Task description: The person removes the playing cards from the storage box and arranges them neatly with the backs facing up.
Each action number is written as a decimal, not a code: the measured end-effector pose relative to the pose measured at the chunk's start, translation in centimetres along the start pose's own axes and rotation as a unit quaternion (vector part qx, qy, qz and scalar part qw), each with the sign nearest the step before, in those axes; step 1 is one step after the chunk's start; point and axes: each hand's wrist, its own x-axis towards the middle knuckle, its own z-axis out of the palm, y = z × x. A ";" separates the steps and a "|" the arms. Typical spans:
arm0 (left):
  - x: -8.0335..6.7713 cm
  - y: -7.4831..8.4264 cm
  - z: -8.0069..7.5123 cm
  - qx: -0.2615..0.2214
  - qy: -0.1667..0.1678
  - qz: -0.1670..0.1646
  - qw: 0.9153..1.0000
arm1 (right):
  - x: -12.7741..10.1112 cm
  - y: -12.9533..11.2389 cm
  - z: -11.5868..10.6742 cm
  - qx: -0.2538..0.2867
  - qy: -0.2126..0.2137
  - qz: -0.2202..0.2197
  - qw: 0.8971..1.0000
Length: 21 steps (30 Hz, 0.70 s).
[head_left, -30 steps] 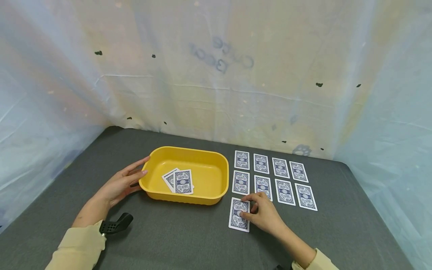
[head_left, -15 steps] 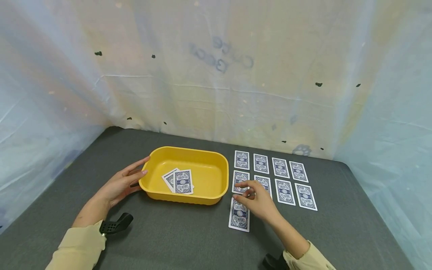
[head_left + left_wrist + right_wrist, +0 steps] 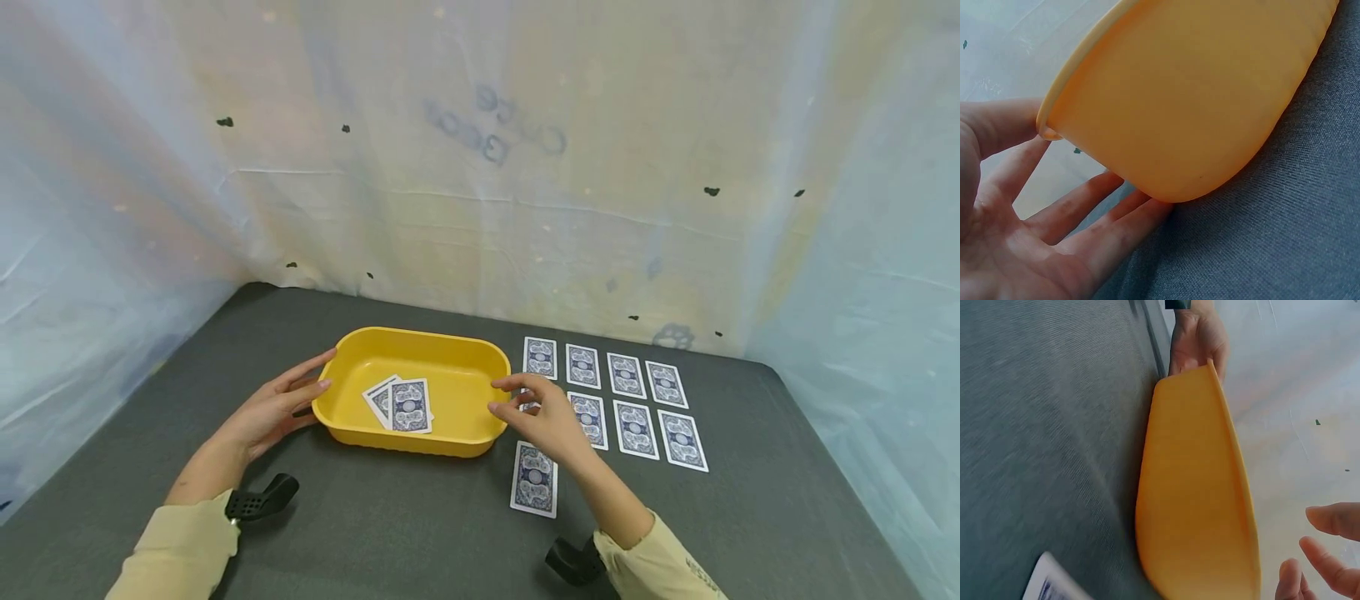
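My left hand (image 3: 266,411) holds the left end of a yellow plastic tray (image 3: 420,442); in the left wrist view the thumb hooks over the rim and the fingers (image 3: 1079,206) lie against the outer wall. Two overlapping playing cards (image 3: 409,406), backs up, lie inside the tray. My right hand (image 3: 545,417) is over the tray's right rim, thumb and index fingertips apart. The right wrist view shows nothing between its fingers (image 3: 1335,569). Behind this hand a second-row card is mostly hidden. A single card (image 3: 535,479) lies face down in front.
Two rows of face-down playing cards (image 3: 635,429) lie right of the tray on the dark grey cloth-covered table (image 3: 405,533). A pale plastic sheet (image 3: 420,208) hangs behind and along both sides. Black wrist devices (image 3: 262,497) sit near both cuffs.
My right hand has lifted off the nearest card and moved left and away to the tray's right rim. The cards stay in place. My left hand stays on the tray.
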 end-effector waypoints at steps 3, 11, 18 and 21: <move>0.0 -0.1 -0.1 0.002 0.002 0.001 1.000 | 0.7 -0.6 0.9 0.008 -0.001 0.002 1.000; 0.2 -0.4 -0.2 0.000 0.000 0.002 1.000 | 2.9 -1.4 3.5 0.017 -0.006 0.002 1.000; 0.2 -0.4 -0.2 -0.002 0.001 0.001 1.000 | 4.7 -1.3 5.2 0.030 -0.019 0.010 0.999; 0.2 -0.4 -0.2 -0.001 0.002 0.000 1.000 | 5.3 -1.2 5.8 0.039 -0.024 0.020 0.999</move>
